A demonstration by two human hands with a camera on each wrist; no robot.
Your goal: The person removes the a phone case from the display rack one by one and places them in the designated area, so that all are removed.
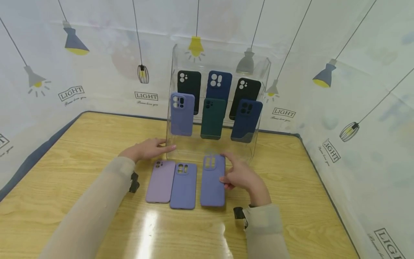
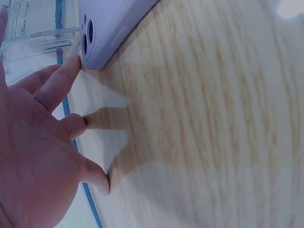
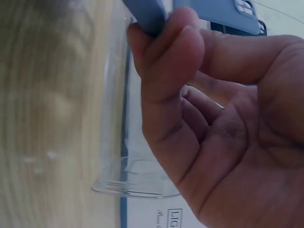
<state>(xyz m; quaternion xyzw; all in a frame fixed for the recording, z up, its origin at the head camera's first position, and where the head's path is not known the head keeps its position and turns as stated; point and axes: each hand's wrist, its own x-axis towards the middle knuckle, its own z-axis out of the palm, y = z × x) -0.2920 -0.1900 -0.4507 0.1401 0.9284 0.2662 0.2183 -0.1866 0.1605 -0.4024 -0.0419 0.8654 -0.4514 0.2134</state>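
My right hand (image 1: pixel 240 174) pinches a blue-purple phone case (image 1: pixel 212 185) by its right edge, in front of a clear acrylic display stand (image 1: pixel 191 153). In the right wrist view, thumb and fingers of the right hand (image 3: pixel 204 109) close on the case's edge (image 3: pixel 147 14). My left hand (image 1: pixel 147 149) reaches to the stand's lower left corner, its fingers extended. The left wrist view shows the left hand (image 2: pixel 42 142) spread, some fingertips on the table beside a lilac phone case (image 2: pixel 111 28). That lilac case (image 1: pixel 160 181) lies flat, next to another blue-purple case (image 1: pixel 183 187).
Two rows of cases stand on the rack: a black-green case (image 1: pixel 189 81), a blue case (image 1: pixel 219 84) and a black case (image 1: pixel 247 93) behind; a purple case (image 1: pixel 182 117), a green case (image 1: pixel 212 120) and a navy case (image 1: pixel 246 122) in front. A lamp-patterned curtain (image 1: pixel 110 86) surrounds the wooden table (image 1: pixel 106 133).
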